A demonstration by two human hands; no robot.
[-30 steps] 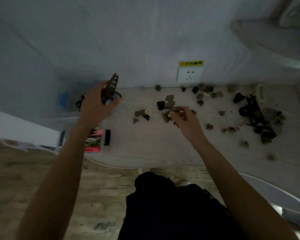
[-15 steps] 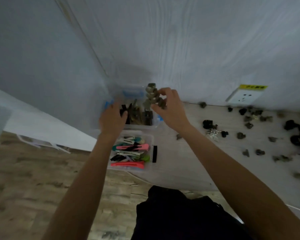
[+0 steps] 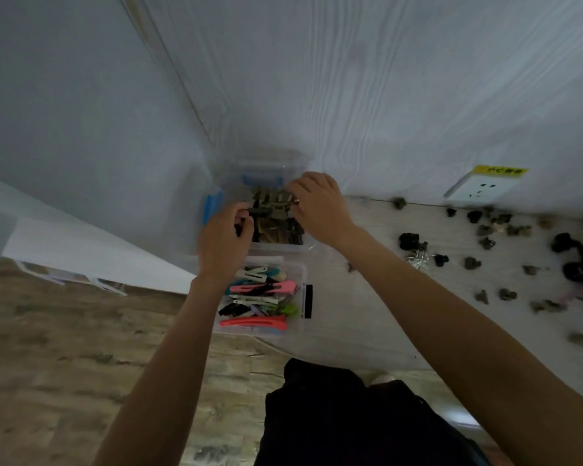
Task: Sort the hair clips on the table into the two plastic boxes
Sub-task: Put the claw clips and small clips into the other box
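Two clear plastic boxes stand at the table's left end. The far box (image 3: 295, 247) with blue latches holds dark and olive claw clips (image 3: 276, 227). The near box (image 3: 303, 280) holds colourful flat clips (image 3: 260, 289). My left hand (image 3: 224, 242) hovers over the far box's front left, fingers curled on a black claw clip (image 3: 239, 227). My right hand (image 3: 320, 206) reaches into the far box from the right, fingertips pinching a row of olive claw clips (image 3: 273, 201). Several loose dark claw clips (image 3: 408, 240) lie scattered on the table to the right.
A white wall with a power socket (image 3: 482, 191) rises right behind the boxes. The pale table (image 3: 367, 317) ends just in front of the near box, with wooden floor (image 3: 64, 348) below. My dark-clothed lap (image 3: 334, 418) is at the bottom.
My view has swung left to the boxes. Both hands carried their clips from the table's middle to the far box and have lowered into it.
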